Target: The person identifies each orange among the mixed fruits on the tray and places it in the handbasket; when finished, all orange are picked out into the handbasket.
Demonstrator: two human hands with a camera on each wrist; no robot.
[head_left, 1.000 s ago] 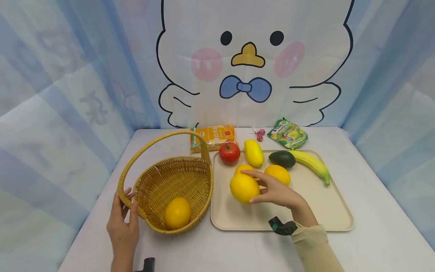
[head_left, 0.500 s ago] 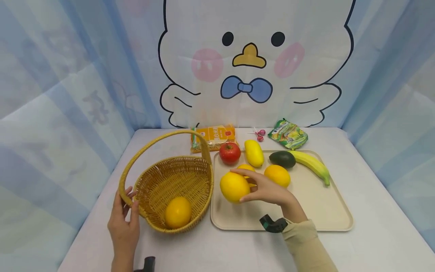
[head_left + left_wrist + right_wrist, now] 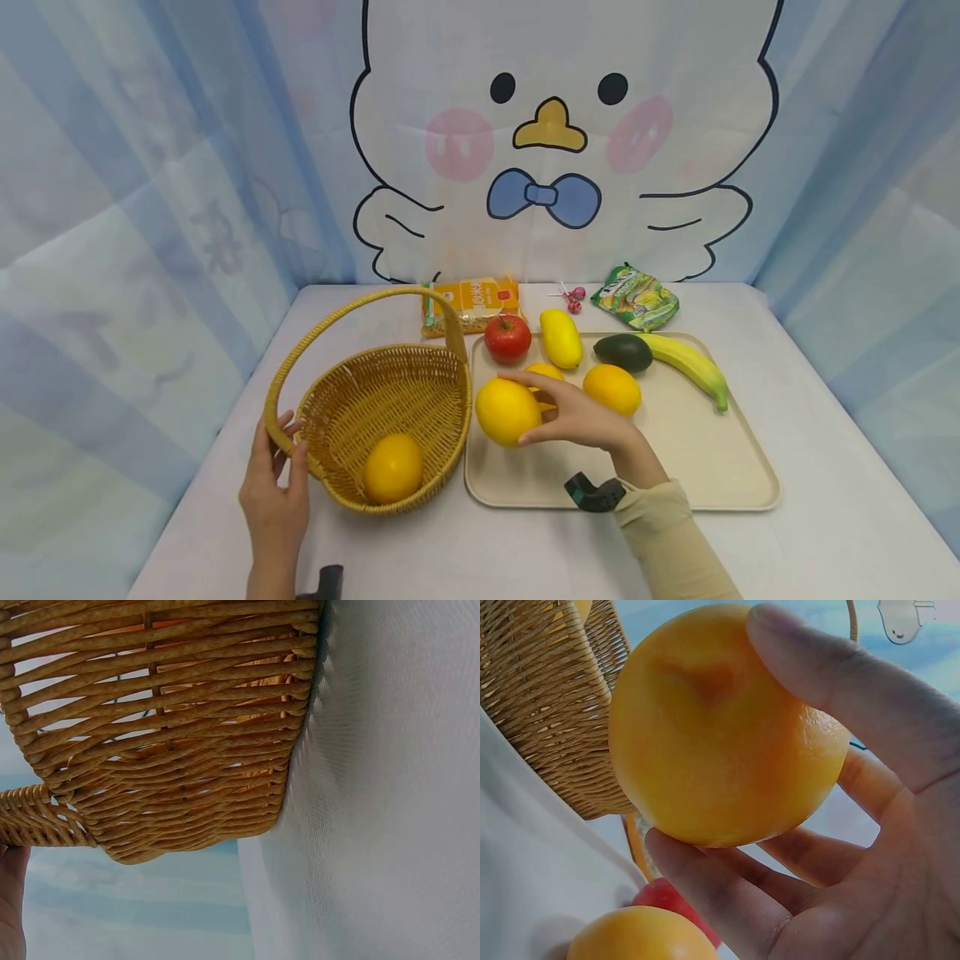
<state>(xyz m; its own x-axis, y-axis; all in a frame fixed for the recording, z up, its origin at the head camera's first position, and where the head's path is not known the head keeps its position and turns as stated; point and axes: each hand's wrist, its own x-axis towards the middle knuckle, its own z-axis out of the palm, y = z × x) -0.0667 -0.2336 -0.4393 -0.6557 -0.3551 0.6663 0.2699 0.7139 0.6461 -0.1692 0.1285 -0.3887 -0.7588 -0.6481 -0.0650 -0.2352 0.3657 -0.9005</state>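
My right hand (image 3: 581, 415) holds a round yellow-orange fruit, which looks like an orange (image 3: 507, 412), above the left part of the beige tray (image 3: 705, 467). In the right wrist view the thumb lies across one side of the orange (image 3: 720, 742) and the fingers curl under the other. My left hand (image 3: 276, 492) grips the wicker basket (image 3: 375, 375) at the left foot of its handle (image 3: 330, 321), thumb on the inner side. Another orange (image 3: 393, 468) lies in the basket. The left wrist view shows mostly the basket's woven wall (image 3: 187, 727); only part of the hand appears there.
On the tray are a red apple (image 3: 507, 339), a yellow mango (image 3: 561, 339), a dark green avocado (image 3: 624, 352), a banana (image 3: 690, 367) and two more oranges, one (image 3: 612, 389) in plain view. Behind stand a grain bag (image 3: 476, 304), lollipops (image 3: 574, 298) and a green packet (image 3: 637, 297).
My right hand has carried the orange leftward over the tray, closer to the basket's rim. The left hand stays at the handle, and the basket has hardly moved.
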